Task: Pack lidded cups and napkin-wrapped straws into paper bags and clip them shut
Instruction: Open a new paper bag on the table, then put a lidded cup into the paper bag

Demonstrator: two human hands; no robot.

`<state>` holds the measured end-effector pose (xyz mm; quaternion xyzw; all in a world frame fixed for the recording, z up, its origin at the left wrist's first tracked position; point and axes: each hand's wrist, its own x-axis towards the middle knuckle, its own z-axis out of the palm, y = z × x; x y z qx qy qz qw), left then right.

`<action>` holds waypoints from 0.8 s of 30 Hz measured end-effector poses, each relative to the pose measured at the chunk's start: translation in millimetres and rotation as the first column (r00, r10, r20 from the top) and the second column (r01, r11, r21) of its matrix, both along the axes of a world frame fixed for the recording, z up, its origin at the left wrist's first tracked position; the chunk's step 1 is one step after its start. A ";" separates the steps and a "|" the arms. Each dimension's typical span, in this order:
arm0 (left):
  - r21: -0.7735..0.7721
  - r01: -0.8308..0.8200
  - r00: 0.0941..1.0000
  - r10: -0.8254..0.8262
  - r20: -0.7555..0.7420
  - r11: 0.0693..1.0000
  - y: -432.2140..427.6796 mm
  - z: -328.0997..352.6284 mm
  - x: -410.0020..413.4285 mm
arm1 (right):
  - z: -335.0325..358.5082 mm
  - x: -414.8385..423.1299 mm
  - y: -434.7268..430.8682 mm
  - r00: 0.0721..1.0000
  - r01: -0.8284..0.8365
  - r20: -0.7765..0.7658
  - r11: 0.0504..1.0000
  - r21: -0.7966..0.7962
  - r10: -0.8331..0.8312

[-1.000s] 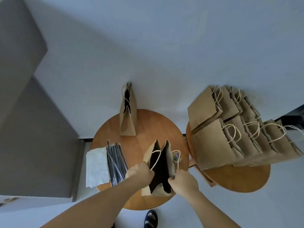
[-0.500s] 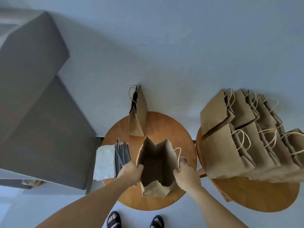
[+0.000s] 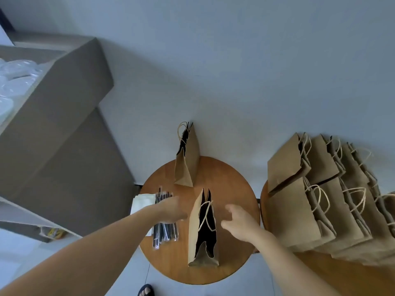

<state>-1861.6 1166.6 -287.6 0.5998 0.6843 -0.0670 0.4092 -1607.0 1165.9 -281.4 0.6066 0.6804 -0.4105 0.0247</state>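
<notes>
Standing upright near the middle of the round wooden table (image 3: 230,189), the brown paper bag with twine handles (image 3: 202,229) has its mouth only narrowly parted, and neither hand touches it. The left hand (image 3: 171,210) hovers over the bundle of black wrapped straws (image 3: 165,229), which lies beside the stack of white napkins (image 3: 142,202); motion blur hides its fingers, so I cannot tell whether they grip anything. The right hand (image 3: 239,221) floats just right of the bag with fingers loosely spread and empty.

The step in hand looks like fetching a straw and napkin. Pinching one straw cleanly from the bundle, without dragging its neighbours, seems best, while the right hand steadies or widens the bag's mouth.

A second brown paper bag (image 3: 186,161) stands at the table's far edge by the wall. The straws and napkins sit close to the left rim, so a sweep could push them off. Open tabletop remains right of the bag; the crowd of standing bags (image 3: 310,201) on the neighbouring table limits reach there. No lidded cups are clearly visible.
</notes>
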 end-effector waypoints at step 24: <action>0.796 -0.087 0.877 0.424 -0.224 0.599 -10.8 300.7 -257.3 | 274.6 -334.7 73.4 0.877 -0.333 0.032 0.559 0.760 0.479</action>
